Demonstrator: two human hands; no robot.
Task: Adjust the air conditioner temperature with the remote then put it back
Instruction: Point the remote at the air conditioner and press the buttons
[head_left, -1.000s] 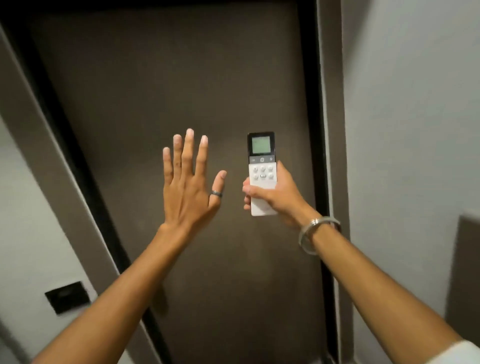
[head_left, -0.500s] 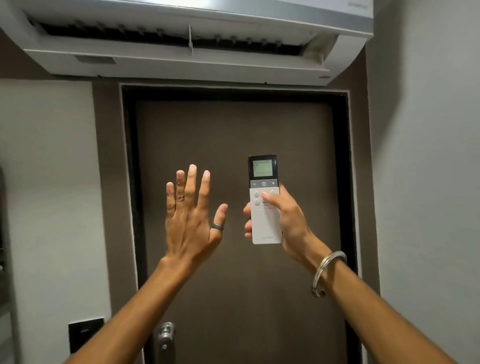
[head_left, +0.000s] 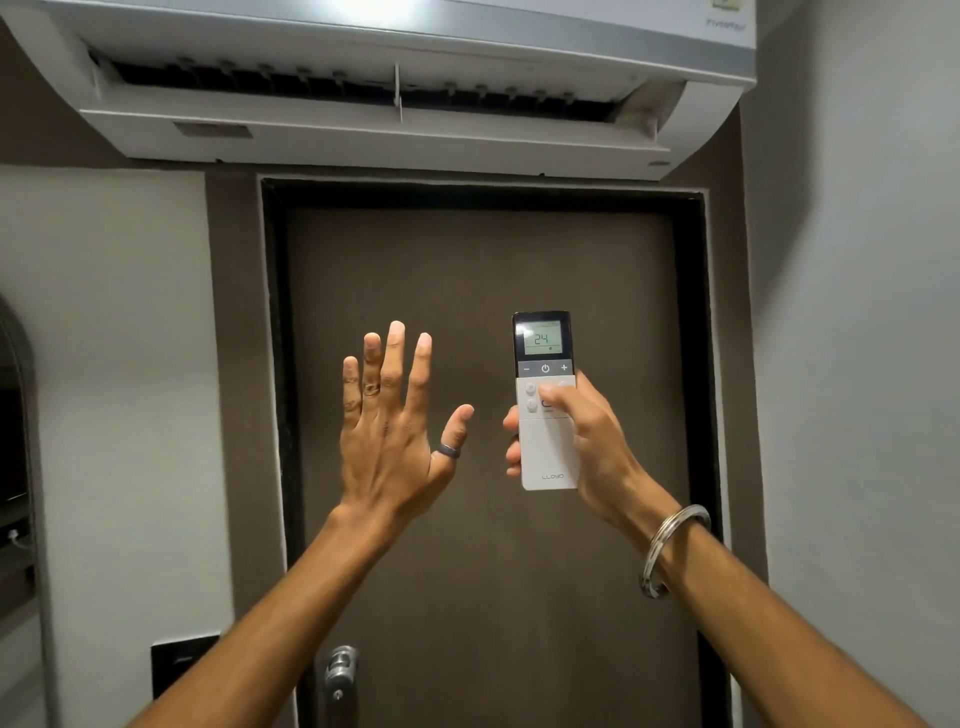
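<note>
My right hand (head_left: 589, 441) grips a white remote (head_left: 545, 457) upright in front of a brown door, thumb resting on its button pad. The remote's screen reads 24. My left hand (head_left: 387, 431) is raised beside it, empty, fingers spread, palm away from me, a hand's width to the left of the remote. A white wall air conditioner (head_left: 363, 130) hangs above the door with its vent flap open.
The brown door (head_left: 467, 571) has a dark frame and a metal handle (head_left: 340, 670) low down. A black switch plate (head_left: 174, 660) sits on the left wall. A grey wall (head_left: 857, 415) runs close on the right.
The view has tilted up from the door, bringing the air conditioner into sight. My right thumb has slid from the remote's side onto its buttons. The left hand stays spread.
</note>
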